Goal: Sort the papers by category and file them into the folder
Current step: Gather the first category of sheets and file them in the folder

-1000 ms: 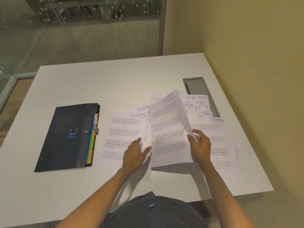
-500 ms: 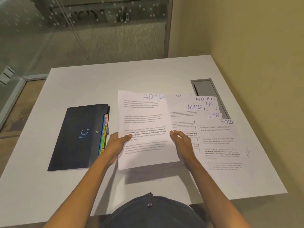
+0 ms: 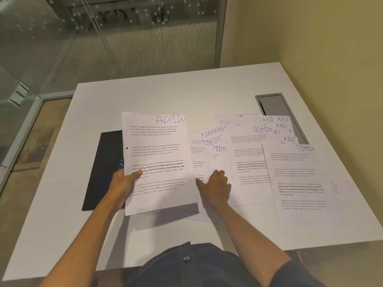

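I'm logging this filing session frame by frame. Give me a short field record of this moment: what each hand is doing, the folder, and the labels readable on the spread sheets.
left hand: holds ADMIN sheet raised, partly over the folder
right hand: fingers rest on the spread papers
folder: dark, lying on the table, left of the spread papers
labels readable: ADMIN, FINANCE, HR

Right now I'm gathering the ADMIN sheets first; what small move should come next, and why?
Probably slide out the next ADMIN sheet with the right hand, whose fingers already rest on that part of the pile. The left hand grips one ADMIN page above the folder, so the two can be stacked before filing.
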Motion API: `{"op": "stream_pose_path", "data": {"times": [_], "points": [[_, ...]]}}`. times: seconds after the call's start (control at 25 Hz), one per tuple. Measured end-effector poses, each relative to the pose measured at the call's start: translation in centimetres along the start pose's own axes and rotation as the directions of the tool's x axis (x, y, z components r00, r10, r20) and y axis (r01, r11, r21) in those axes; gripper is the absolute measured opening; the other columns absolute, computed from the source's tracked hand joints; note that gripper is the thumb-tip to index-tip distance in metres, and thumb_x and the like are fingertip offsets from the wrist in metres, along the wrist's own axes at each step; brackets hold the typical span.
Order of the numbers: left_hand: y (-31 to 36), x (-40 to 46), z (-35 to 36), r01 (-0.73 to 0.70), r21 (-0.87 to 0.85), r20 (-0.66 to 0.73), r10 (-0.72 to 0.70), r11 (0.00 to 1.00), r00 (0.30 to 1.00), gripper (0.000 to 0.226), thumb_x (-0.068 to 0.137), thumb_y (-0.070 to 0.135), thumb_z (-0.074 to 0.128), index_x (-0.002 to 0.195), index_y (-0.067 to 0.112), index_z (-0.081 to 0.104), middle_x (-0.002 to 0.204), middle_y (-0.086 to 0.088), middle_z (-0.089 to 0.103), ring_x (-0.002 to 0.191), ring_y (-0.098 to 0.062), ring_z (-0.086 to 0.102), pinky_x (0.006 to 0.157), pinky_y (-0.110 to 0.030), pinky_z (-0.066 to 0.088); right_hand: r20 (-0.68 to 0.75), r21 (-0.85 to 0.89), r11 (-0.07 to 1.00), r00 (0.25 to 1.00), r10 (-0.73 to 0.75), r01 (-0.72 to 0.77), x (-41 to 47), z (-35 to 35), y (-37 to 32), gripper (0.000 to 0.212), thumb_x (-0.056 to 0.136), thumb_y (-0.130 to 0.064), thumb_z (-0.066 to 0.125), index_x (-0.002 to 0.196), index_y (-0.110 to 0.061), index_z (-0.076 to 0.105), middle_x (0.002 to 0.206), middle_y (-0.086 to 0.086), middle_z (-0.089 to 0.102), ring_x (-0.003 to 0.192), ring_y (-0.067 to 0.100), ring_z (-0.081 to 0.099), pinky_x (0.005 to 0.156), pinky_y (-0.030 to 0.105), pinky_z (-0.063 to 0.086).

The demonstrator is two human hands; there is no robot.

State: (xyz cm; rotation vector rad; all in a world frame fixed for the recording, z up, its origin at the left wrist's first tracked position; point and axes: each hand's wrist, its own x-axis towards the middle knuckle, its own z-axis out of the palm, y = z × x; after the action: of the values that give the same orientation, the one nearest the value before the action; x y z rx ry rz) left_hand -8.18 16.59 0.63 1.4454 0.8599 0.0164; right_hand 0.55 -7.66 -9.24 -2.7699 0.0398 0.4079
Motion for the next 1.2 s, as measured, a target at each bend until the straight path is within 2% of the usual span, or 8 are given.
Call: {"op": "stream_pose_path", "data": {"times": [0.12,0.28,0.4,0.52,0.68,0.8,1.0,1.2], "points": [[-0.3,0.0,-0.7,0.014,0.002,0.0,-0.014,1.0,1.0,0.025,0.091,0.006,0.058,0.116,0.011,0.063,0.107,-0.005,0.07,0.096,-0.026,0.068,0.085,-0.04,0.052,-0.051,-0.104,0.994,0.999,0.017,-0.022,0.1,1.0,-0.8,0.07,0.078,-0.066,0.063,0.118,-0.01,0.049,0.117,0.005,0.051,0.105,0.024,0.053,0.084,0.037,0.043],[-0.5,0.0,-1.1,0.029,0.032,-0.004,-0.028,0.999,1.0,0.023,0.092,0.008,0.058,0.114,0.013,0.063,0.104,-0.003,0.071,0.093,-0.024,0.069,0.081,-0.038,0.053,-0.003,-0.082,0.993,0.996,0.089,-0.089,1.0,1.3,-1.2,0.064,0.08,-0.057,0.067,0.12,-0.01,0.05,0.122,0.006,0.048,0.111,0.024,0.052,0.089,0.038,0.042],[-0.5,0.0,-0.7,0.022,0.031,-0.009,-0.022,0.999,1.0,0.021,0.092,0.007,0.058,0.111,0.015,0.063,0.1,0.0,0.071,0.09,-0.022,0.069,0.075,-0.035,0.053,0.053,0.156,0.983,0.995,0.088,-0.095,1.6,0.7,-0.4,0.031,0.089,-0.039,0.061,0.108,-0.015,0.056,0.111,0.003,0.056,0.107,0.027,0.058,0.085,0.036,0.043],[-0.3,0.1,0.0,0.005,0.032,-0.023,-0.004,0.999,1.0,0.023,0.092,0.005,0.057,0.113,0.013,0.062,0.1,0.0,0.069,0.089,-0.02,0.068,0.074,-0.033,0.053,0.054,0.612,0.777,0.988,0.143,-0.146,2.2,-1.4,0.8,0.009,0.09,-0.022,0.063,0.092,-0.015,0.056,0.085,-0.003,0.062,0.088,0.026,0.063,0.068,0.027,0.039],[-0.2,0.5,1.1,-0.019,0.051,-0.038,0.021,0.999,0.999,0.03,0.094,0.005,0.055,0.123,0.008,0.058,0.11,-0.007,0.068,0.095,-0.027,0.068,0.079,-0.039,0.055,-0.017,0.816,0.575,0.993,0.121,-0.056,2.4,-6.5,3.3,0.009,0.091,-0.01,0.064,0.098,-0.015,0.061,0.095,0.008,0.072,0.078,0.022,0.065,0.062,0.025,0.046],[0.1,0.3,2.3,-0.061,0.109,-0.056,0.067,0.992,0.996,0.028,0.095,0.006,0.054,0.122,0.007,0.058,0.108,-0.01,0.068,0.092,-0.029,0.067,0.076,-0.04,0.055,-0.035,0.898,0.439,0.994,0.106,-0.016,2.4,-11.2,5.9,0.015,0.091,-0.005,0.064,0.102,-0.014,0.063,0.093,0.01,0.074,0.074,0.025,0.069,0.062,0.032,0.054],[0.4,0.0,5.1,-0.059,0.114,-0.035,0.063,0.992,0.997,0.028,0.094,0.007,0.055,0.122,0.01,0.06,0.112,-0.009,0.069,0.095,-0.029,0.068,0.086,-0.05,0.054,0.002,0.956,0.292,0.997,0.076,-0.024,3.1,-17.3,9.0,0.018,0.09,-0.003,0.065,0.103,-0.016,0.064,0.087,0.001,0.075,0.07,0.011,0.072,0.061,0.02,0.056],[0.9,-1.4,9.8,-0.045,0.052,0.065,0.041,0.998,0.997,0.027,0.092,0.001,0.056,0.118,0.008,0.06,0.108,-0.011,0.069,0.093,-0.027,0.067,0.085,-0.043,0.055,0.08,0.949,0.305,0.997,0.002,-0.077,3.4,-16.8,8.8,0.02,0.09,-0.002,0.066,0.097,-0.02,0.065,0.09,0.001,0.076,0.078,0.013,0.073,0.07,0.024,0.057]]}}
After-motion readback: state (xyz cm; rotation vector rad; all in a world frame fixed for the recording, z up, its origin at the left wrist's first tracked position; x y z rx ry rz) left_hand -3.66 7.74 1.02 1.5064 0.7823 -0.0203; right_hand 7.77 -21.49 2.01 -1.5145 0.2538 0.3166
